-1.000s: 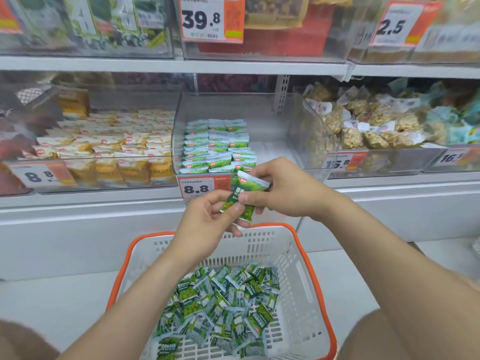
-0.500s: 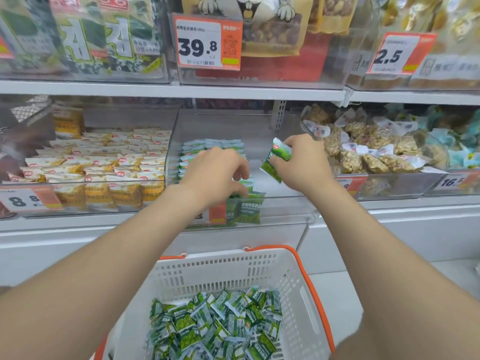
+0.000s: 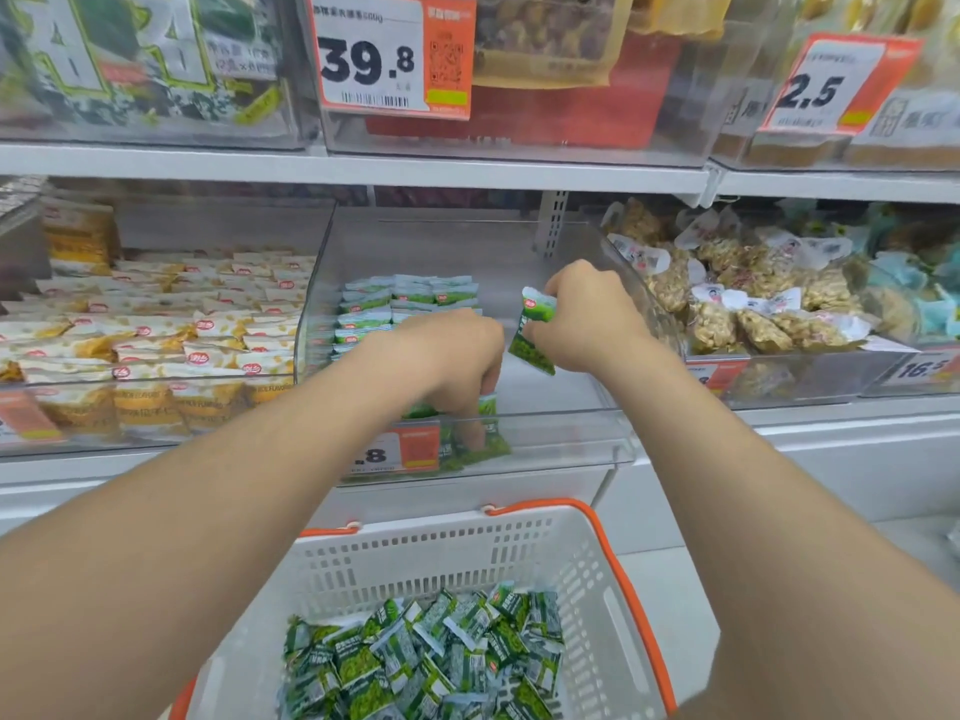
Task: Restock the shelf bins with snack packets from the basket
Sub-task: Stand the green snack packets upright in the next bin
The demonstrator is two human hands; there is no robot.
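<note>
A 39.8 price tag (image 3: 389, 57) and a 2.5 price tag (image 3: 826, 85) front the upper shelf (image 3: 363, 166), beside green-printed packs (image 3: 130, 54).

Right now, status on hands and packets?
Left hand grips front packets in clear bin. Right hand pinches green packet above bin. Basket holds more. No obstruction seen.

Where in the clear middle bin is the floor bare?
Bare floor of the clear plastic middle bin runs along its right wall, beside the green-and-white packet rows, under the right hand holding a green packet. The left half is crowded; the left hand grips green packets at the front.
</note>
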